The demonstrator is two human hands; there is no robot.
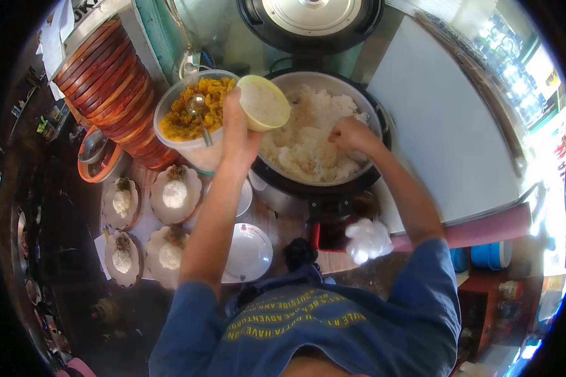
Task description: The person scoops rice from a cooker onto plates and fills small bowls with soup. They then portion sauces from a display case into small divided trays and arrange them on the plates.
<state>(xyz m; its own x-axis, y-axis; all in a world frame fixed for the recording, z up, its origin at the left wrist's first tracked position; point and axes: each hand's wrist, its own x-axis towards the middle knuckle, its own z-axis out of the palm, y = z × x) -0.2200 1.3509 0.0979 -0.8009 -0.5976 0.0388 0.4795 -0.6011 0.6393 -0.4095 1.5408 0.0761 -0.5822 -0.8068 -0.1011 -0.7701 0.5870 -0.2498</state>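
Just above the big pot (324, 76) full of white rice (311, 151), near its left edge, held firmly in the left hand (238, 129): a yellow bowl (278, 119), tipped toward the rice. Probably kept so close so as not to drop any bits outside. Something pale (261, 103) inside, but hard to tell if rice or just the bowl's own bottom. Down by the rice, on the other side of the pot: the right hand (352, 135), curled in like a loose fist. Cannot tell if pinching some rice, gripping a little tool or not holding anything at all. Standing wide open at the back, the pot's lid (311, 20), maybe to leave lots of room for reaching in. Just left of the pot, a tub (195, 151) of yellow food (177, 122) with a shiny ladle (196, 105) lying on top, likely to be easy to grab. Nearer and more to the left, wavy-edged plates (160, 196) with a white mound (175, 194) on each, set side by side, perhaps to keep the food from getting squashed. Close by, a white plate (249, 251) with no food on it. Far left, brown dishes (110, 94) piled up in a tall stack, maybe to save space
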